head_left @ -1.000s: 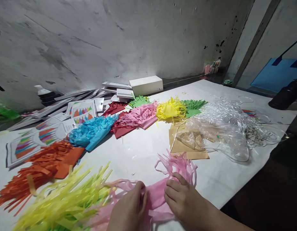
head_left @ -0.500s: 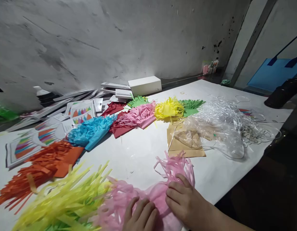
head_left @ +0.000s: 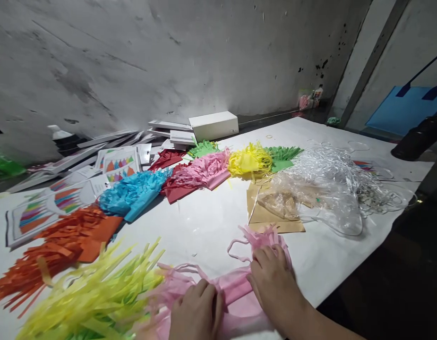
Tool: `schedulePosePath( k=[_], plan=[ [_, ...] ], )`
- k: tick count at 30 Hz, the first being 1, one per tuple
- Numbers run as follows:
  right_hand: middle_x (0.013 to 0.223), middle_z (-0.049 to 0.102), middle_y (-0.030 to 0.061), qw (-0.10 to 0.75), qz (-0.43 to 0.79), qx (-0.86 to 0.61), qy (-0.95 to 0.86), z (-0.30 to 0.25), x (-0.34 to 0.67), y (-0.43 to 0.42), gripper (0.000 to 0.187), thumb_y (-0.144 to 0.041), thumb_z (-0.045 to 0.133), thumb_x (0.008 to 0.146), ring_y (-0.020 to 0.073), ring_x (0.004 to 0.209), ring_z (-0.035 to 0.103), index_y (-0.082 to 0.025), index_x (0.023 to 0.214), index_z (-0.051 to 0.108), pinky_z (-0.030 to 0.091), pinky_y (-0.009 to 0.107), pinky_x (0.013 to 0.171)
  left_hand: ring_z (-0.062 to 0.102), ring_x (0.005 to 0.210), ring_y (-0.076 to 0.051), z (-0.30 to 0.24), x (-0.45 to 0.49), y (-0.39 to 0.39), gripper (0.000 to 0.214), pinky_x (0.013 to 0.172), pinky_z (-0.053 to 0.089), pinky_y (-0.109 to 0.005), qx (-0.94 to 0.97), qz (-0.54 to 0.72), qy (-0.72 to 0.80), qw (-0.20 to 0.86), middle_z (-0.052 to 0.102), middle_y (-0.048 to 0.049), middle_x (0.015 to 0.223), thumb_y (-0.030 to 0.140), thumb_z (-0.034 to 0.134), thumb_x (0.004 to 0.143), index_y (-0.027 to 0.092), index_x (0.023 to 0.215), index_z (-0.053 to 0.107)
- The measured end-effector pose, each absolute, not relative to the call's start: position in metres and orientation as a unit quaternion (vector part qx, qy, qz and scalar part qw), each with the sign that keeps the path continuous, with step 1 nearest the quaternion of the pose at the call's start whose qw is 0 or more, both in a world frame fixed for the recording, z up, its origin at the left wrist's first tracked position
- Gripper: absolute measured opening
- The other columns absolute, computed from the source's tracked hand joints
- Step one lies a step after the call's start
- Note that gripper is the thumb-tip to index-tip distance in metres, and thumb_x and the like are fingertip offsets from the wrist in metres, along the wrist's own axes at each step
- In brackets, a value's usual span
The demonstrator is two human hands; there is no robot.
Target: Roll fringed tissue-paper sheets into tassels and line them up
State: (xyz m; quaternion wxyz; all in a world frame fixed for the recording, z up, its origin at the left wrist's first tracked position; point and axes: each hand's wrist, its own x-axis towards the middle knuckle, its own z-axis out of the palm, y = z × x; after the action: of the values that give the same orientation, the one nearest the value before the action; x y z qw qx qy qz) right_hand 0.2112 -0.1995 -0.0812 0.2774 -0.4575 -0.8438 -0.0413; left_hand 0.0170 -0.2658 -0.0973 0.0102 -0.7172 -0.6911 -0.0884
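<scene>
A sheet of pink tissue paper (head_left: 234,287) with fringed strips at both ends lies at the table's front edge. My left hand (head_left: 197,309) is closed on its left part, near one fringed end. Fingers curled, my right hand (head_left: 275,283) grips the right part, just below the other fringe. Between the two hands the paper shows a folded band. Left of my left hand lies a heap of yellow and green tissue fringe (head_left: 94,293). The pink paper's lower edge is cut off by the frame.
Orange (head_left: 72,231), blue (head_left: 133,191), pink (head_left: 213,170) and yellow fringe bundles (head_left: 250,160) form a row behind. A clear plastic bag (head_left: 321,203) lies on brown card (head_left: 275,225) at right. White boxes (head_left: 213,125) and printed packs (head_left: 37,215) stand along the wall.
My right hand has moved slightly right and up, over the pink fringe. The fingers of both hands have curled in more, and a fold now shows in the paper between them.
</scene>
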Motion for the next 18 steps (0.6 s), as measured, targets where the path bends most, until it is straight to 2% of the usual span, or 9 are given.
schedulePosePath(
  k=[2,4,6,8,11,13,15,18],
  plan=[
    [0.096,0.067,0.0077,0.301,-0.064,-0.420,-0.853,-0.079,0.212,-0.200,0.014,-0.005,0.062,0.085,0.0261,0.096,0.056,-0.019,0.086,0.062,0.029,0.051,0.107,0.066,0.079,-0.025,-0.095,0.020,-0.262,0.035,0.070,0.034,-0.039,-0.713,-0.086,-0.695,0.015,0.067,-0.0019,0.078,0.020,0.041,0.100,0.023,0.073,0.064],
    [0.098,0.066,0.0070,0.317,-0.062,-0.324,-0.889,-0.078,0.215,-0.201,0.017,-0.003,0.055,0.086,0.0251,0.102,0.055,-0.018,0.089,0.062,0.022,0.049,0.113,0.066,0.078,-0.025,-0.094,0.022,-0.261,0.035,0.068,0.033,-0.039,-0.715,-0.087,-0.693,0.028,0.067,-0.0022,0.077,0.020,0.042,0.100,0.023,0.073,0.063],
    [0.089,0.064,0.0046,0.298,-0.053,-0.243,-0.921,-0.079,0.218,-0.202,0.017,-0.005,0.051,0.089,0.0233,0.095,0.055,-0.018,0.088,0.061,0.020,0.047,0.115,0.065,0.076,-0.024,-0.092,0.022,-0.261,0.036,0.068,0.031,-0.039,-0.721,-0.086,-0.686,0.042,0.067,-0.0018,0.075,0.018,0.041,0.099,0.023,0.071,0.062],
    [0.079,0.061,0.0026,0.278,-0.052,-0.222,-0.933,-0.082,0.220,-0.202,0.021,-0.004,0.047,0.091,0.0212,0.083,0.053,-0.017,0.084,0.061,0.021,0.047,0.114,0.065,0.074,-0.022,-0.088,0.019,-0.262,0.033,0.069,0.032,-0.039,-0.722,-0.096,-0.682,0.069,0.067,-0.0015,0.075,0.018,0.041,0.099,0.023,0.073,0.061],
    [0.073,0.058,0.0012,0.307,-0.041,-0.239,-0.920,-0.085,0.219,-0.203,0.027,-0.003,0.043,0.093,0.0189,0.076,0.050,-0.018,0.076,0.057,0.025,0.045,0.110,0.066,0.086,-0.025,-0.082,0.008,-0.263,0.015,0.078,0.037,-0.042,-0.756,-0.148,-0.618,0.157,0.074,-0.0059,0.095,0.029,0.054,0.094,0.024,0.098,0.067],
    [0.073,0.058,0.0006,0.336,-0.010,-0.248,-0.908,-0.085,0.218,-0.205,0.024,-0.008,0.046,0.096,0.0182,0.076,0.051,-0.018,0.076,0.057,0.027,0.043,0.108,0.064,0.097,-0.026,-0.081,0.005,-0.264,0.020,0.090,0.037,-0.045,-0.798,-0.195,-0.537,0.193,0.075,-0.0059,0.109,0.032,0.059,0.093,0.028,0.111,0.067],
    [0.078,0.060,0.0013,0.344,0.007,-0.240,-0.907,-0.082,0.217,-0.207,0.018,-0.014,0.048,0.097,0.0188,0.079,0.052,-0.018,0.084,0.060,0.027,0.043,0.106,0.063,0.100,-0.024,-0.083,0.008,-0.265,0.015,0.099,0.034,-0.047,-0.808,-0.257,-0.500,0.175,0.077,-0.0030,0.105,0.031,0.055,0.098,0.031,0.103,0.069],
    [0.079,0.061,0.0018,0.323,-0.025,-0.207,-0.923,-0.080,0.218,-0.211,0.022,-0.010,0.044,0.098,0.0194,0.078,0.052,-0.017,0.087,0.062,0.026,0.046,0.108,0.061,0.096,-0.023,-0.091,0.021,-0.268,0.034,0.100,0.034,-0.047,-0.775,-0.343,-0.514,0.135,0.076,-0.0032,0.090,0.033,0.039,0.105,0.028,0.088,0.068]
  ],
)
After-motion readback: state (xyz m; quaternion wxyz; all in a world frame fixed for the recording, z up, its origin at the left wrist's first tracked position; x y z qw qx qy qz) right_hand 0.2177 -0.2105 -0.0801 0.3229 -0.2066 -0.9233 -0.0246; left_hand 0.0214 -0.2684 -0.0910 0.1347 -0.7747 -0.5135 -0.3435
